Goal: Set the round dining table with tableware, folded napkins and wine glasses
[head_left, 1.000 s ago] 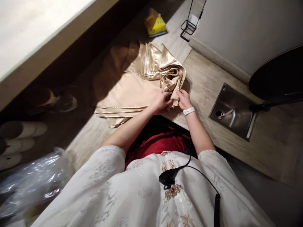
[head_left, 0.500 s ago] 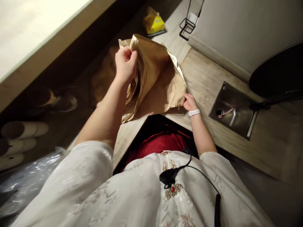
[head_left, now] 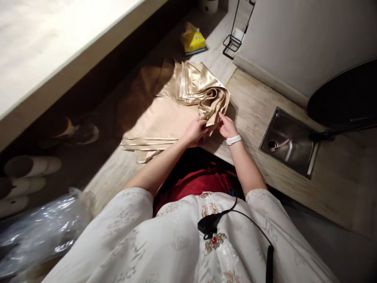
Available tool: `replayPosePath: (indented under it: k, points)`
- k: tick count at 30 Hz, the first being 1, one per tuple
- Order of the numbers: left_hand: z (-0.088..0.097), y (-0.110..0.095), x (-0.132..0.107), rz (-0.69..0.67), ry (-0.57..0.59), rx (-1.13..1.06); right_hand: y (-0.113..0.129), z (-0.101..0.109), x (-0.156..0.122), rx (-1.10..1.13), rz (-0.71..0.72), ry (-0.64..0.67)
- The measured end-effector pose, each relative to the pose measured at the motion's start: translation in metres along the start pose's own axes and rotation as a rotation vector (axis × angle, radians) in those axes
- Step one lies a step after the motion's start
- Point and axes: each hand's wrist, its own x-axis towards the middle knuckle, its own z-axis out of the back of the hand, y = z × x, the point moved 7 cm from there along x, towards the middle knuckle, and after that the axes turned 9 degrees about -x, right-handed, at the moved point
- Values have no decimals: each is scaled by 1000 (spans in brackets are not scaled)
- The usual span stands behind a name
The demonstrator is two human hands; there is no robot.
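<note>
At the near edge of a wood-grain surface (head_left: 255, 118), a champagne satin cloth (head_left: 165, 125) lies spread flat, with its far part gathered into glossy folds and its right side rolled into a loose bundle (head_left: 214, 103). The left hand (head_left: 194, 133) lies curled on the cloth just below the bundle, its fingers closed in a pinch on the fabric. The right hand (head_left: 227, 126), which wears a white watch band (head_left: 233, 140), is half closed, its fingertips (head_left: 220, 116) pinching a fold that hangs from the bundle. The two hands are close together but not touching. Hemmed edges (head_left: 147, 143) of the cloth lie to the left of the hands. Beyond the cloth stand a yellow tissue pack (head_left: 193, 38) and a black wire rack (head_left: 233, 42). To the right, a small stainless steel sink (head_left: 287, 142) holding a pink object (head_left: 278, 145) is set into the surface. At far left, pale rounded items (head_left: 26, 169) lie below the surface, and a clear plastic bag (head_left: 38, 236) lies nearer. In the foreground are the person's white floral robe (head_left: 123, 236), a red garment (head_left: 191, 184) and a black cable (head_left: 232, 208).
</note>
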Motion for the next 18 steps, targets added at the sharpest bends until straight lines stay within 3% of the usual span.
replayPosePath:
  k: [2, 4, 9, 12, 15, 18]
  points:
    - [23, 9, 7, 39, -24, -35, 5, 6, -4, 10, 9, -13]
    - [63, 12, 16, 67, -137, -64, 10, 15, -6, -1, 23, -23]
    - [209, -14, 41, -30, -647, -32, 26, 43, -3, -58, 75, -50]
    - [275, -37, 59, -150, -720, 38, 42, 60, 4, -58, 142, -146]
    - [317, -39, 70, -171, -781, 51, 85, 69, 4, -9, 338, -245]
    - [336, -21, 71, -157, -917, -31, 165, 63, -20, 126, 671, -198]
